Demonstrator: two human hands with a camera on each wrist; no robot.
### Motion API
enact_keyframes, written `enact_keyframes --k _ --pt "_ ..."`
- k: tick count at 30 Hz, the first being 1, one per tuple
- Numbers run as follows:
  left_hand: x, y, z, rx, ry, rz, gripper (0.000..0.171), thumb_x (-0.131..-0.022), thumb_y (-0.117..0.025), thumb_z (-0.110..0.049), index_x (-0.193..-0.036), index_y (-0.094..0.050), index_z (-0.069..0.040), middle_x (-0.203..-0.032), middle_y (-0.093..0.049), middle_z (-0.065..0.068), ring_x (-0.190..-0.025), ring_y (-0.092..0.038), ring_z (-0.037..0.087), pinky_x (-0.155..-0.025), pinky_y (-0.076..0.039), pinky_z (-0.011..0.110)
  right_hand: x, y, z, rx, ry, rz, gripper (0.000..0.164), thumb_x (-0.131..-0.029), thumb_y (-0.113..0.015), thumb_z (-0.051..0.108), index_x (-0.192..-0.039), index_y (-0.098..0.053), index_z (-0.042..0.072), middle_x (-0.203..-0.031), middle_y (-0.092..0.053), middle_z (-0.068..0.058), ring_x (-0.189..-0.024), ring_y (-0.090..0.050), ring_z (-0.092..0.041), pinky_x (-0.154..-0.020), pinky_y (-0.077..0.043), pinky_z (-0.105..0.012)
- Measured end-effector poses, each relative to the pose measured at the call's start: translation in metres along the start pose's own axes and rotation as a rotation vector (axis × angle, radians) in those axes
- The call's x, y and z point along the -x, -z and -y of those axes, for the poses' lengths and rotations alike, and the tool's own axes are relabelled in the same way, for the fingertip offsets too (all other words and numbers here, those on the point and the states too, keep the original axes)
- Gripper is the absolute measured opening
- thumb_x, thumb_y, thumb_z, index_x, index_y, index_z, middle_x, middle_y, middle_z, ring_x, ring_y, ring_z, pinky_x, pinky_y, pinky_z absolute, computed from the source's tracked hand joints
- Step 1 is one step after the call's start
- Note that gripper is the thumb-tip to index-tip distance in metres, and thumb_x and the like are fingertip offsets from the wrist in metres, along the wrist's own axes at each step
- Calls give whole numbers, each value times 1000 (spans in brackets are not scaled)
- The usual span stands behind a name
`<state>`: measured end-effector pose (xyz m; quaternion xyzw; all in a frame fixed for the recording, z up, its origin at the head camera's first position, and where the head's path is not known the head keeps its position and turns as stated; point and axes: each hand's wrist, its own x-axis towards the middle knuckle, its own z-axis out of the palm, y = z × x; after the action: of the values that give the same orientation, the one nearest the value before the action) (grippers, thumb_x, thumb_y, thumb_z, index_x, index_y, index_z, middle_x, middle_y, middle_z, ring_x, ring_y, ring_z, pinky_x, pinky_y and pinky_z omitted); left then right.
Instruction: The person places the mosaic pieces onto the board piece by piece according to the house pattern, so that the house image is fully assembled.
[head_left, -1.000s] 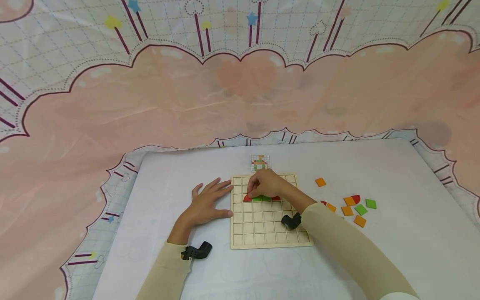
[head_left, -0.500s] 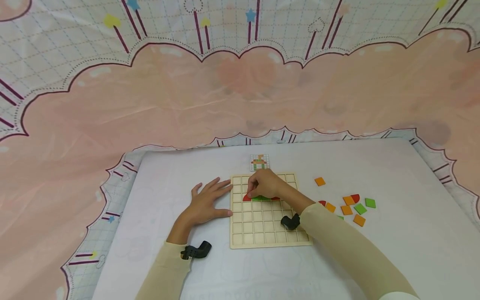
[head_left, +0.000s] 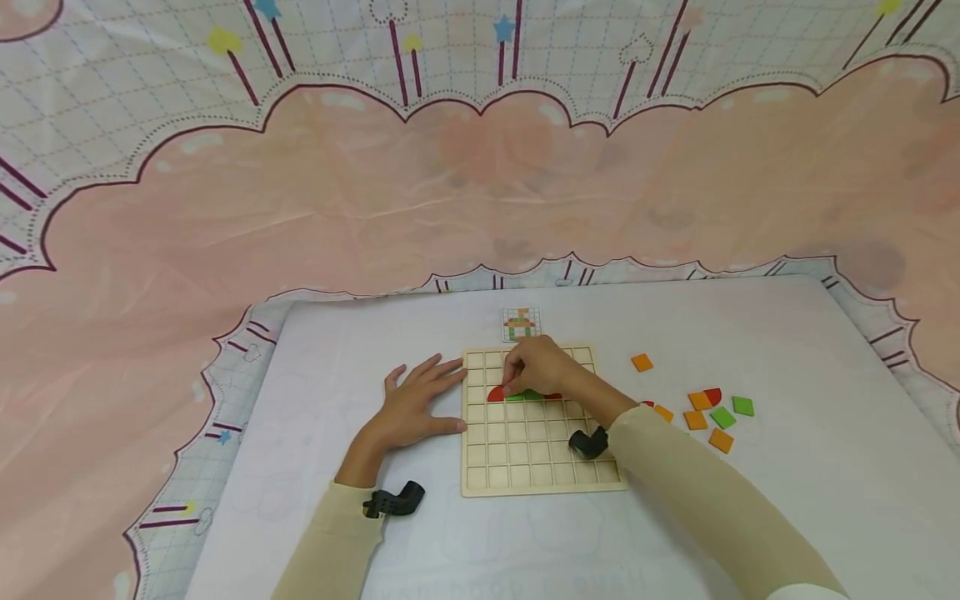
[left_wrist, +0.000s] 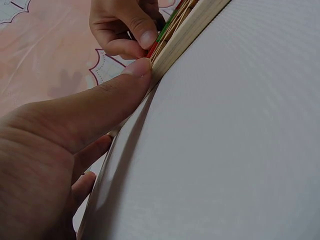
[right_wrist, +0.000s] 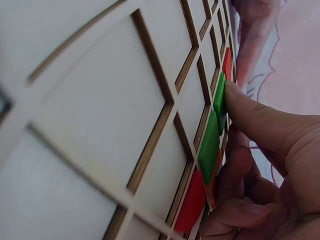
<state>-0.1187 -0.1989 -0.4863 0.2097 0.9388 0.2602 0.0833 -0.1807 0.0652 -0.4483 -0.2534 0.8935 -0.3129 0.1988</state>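
A wooden grid board (head_left: 528, 456) lies on the white table. One row holds a red rounded tile (head_left: 496, 393) at the left, green tiles (head_left: 533, 396) in the middle and another red tile (right_wrist: 191, 202) at the right. My right hand (head_left: 542, 367) reaches over this row, fingers curled down. In the right wrist view its thumb lies against the farther green tile (right_wrist: 219, 97), and an orange edge (right_wrist: 216, 175) shows behind the nearer one. Spread fingers mark my left hand (head_left: 408, 410), whose thumb (left_wrist: 135, 75) and fingertips touch the board's left edge.
A small printed pattern card (head_left: 521, 324) lies behind the board. To the right are loose orange tiles (head_left: 695, 420), green tiles (head_left: 742, 406) and red rounded tiles (head_left: 713, 396). One orange tile (head_left: 642, 362) lies apart. A patterned cloth (head_left: 480, 192) hangs behind the table.
My right hand has shifted slightly to the right along the row, showing more of the left red tile. The left hand stays at the board's edge.
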Motion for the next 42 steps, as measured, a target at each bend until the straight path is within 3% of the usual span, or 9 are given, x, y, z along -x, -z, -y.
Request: enact_keyframes --k 7,34,42 --pt "-1 1 -3 14 8 -3 87 -81 -80 -56 -155 -47 -25 -165 -37 -7 -159 -17 26 -119 2 67 11 9 -7 -28 -29 -4 11 -81 -87 17 -76 -77 17 -72 -72 7 -70 -61 -9 -68 -49 -27" --pt "-2 2 -7 16 27 -5 87 -81 -79 -57 -155 -47 -24 -165 -37 -5 -159 -18 28 -118 1 69 53 47 -52 50 -125 -25 13 -81 -86 16 -75 -75 17 -68 -67 6 -69 -56 -13 -66 -45 -28" --pt "-3 2 -9 17 32 -4 87 -81 -79 -57 -155 -47 -24 -165 -37 -5 -159 -18 28 -119 1 68 70 61 -63 63 -179 -24 11 -82 -85 17 -76 -76 18 -72 -66 4 -75 -55 -16 -68 -45 -29"
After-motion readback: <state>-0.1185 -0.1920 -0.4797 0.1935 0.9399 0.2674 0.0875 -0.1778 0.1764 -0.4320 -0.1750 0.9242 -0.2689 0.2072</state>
